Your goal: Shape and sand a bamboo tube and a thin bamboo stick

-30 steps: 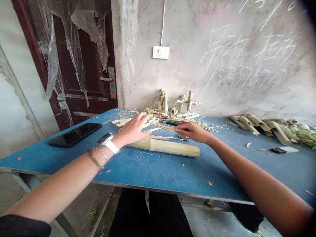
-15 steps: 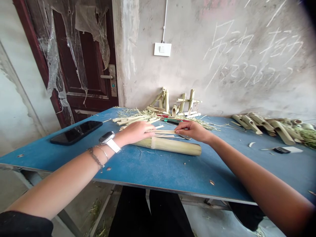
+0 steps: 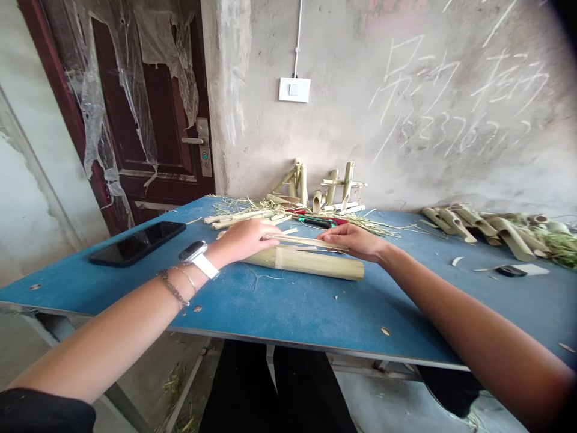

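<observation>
My left hand (image 3: 253, 236) pinches one end of a thin, pale bamboo strip (image 3: 300, 240). The strip's other end lies in the closed fingers of my right hand (image 3: 354, 239), so it spans the gap between both hands. Just below it, a thick bamboo tube (image 3: 311, 264) rests on its side on the blue table (image 3: 288, 313); my left hand covers part of its left end. More slender strips lie behind the tube, partly hidden. Close behind my right hand is a tool with a black and green handle (image 3: 315, 222).
A phone (image 3: 137, 242) lies at the table's left. Bamboo sticks (image 3: 238, 218), shavings and small bamboo frames (image 3: 300, 180) stand along the wall. On the right are cut bamboo pieces (image 3: 480, 225) and a black and white object (image 3: 511, 271).
The bamboo strip now sits slightly higher off the tube, and its right end slants down across my right fingers. My right hand has opened its hold a little; the view shifted slightly.
</observation>
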Motion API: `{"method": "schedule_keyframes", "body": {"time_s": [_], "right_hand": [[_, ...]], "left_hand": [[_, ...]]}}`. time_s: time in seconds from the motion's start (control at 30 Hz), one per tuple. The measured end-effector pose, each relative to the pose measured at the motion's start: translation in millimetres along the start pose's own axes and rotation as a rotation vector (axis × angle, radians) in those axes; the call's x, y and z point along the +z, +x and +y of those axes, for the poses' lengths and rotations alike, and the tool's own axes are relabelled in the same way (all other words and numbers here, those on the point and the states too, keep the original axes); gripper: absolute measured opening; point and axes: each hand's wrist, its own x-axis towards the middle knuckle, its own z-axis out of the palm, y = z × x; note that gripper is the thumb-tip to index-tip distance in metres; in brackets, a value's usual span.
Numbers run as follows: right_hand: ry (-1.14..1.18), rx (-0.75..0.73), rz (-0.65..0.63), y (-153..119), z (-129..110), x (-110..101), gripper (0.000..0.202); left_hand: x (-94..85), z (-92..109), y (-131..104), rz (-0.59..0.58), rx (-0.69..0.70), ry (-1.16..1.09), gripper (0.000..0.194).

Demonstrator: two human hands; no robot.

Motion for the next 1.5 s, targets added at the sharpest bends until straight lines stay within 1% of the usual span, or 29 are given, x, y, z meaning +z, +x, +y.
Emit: {"method": "schedule_keyframes", "body": {"time_s": [0.07, 0.1, 0.2, 0.33, 0.4, 0.47, 0.57, 0.67, 0.8, 0.97, 1.07, 1.2, 1.37, 1.5], "right_hand": [[0.042, 0.008, -0.007, 1, 2, -1, 0.027], [0.061, 0.010, 0.012, 1, 2, -3, 0.026], [0.125, -0.015, 0.129, 2, 4, -10, 0.023], [0.202, -0.132, 0.320, 1, 6, -24, 0.021], [0.231, -0.176, 0.380, 0, 6, -28, 0.021], [0.247, -0.193, 0.374, -1, 5, -30, 0.021], [0.220, -0.184, 0.324, -1, 4, -27, 0.021], [0.150, -0.157, 0.325, 0, 5, -22, 0.025], [0.082, -0.127, 0.354, 3, 7, -19, 0.030], [0.170, -0.168, 0.332, 2, 8, -22, 0.026], [0.188, -0.183, 0.366, 1, 5, -22, 0.025], [0.113, -0.169, 0.412, 2, 3, -19, 0.028], [-0.003, -0.162, 0.370, 5, 6, -15, 0.031], [0.041, -0.182, 0.373, 5, 6, -15, 0.028]], "left_hand": [[-0.2, 1, 1, 0.008, 0.022, -0.056, 0.026], [-0.6, 2, 1, 0.015, 0.033, -0.077, 0.026], [-1.9, 5, 1, 0.053, 0.044, -0.089, 0.024], [-3.6, 1, 1, 0.104, 0.013, -0.060, 0.024], [-4.6, -2, 1, 0.135, -0.016, -0.053, 0.024], [-5.8, -5, 1, 0.181, -0.053, -0.050, 0.025], [-7.7, -5, 2, 0.259, -0.091, -0.053, 0.024], [-8.9, -3, 2, 0.295, -0.104, -0.071, 0.023], [-9.2, -1, 1, 0.315, -0.094, -0.085, 0.022], [-9.1, -3, 2, 0.333, -0.093, -0.088, 0.020], [-8.7, -3, 1, 0.331, -0.095, -0.089, 0.021], [-8.4, -2, 1, 0.332, -0.098, -0.100, 0.021], [-8.6, -1, 1, 0.328, -0.090, -0.097, 0.023], [-8.7, 0, 1, 0.319, -0.097, -0.105, 0.024]]}}
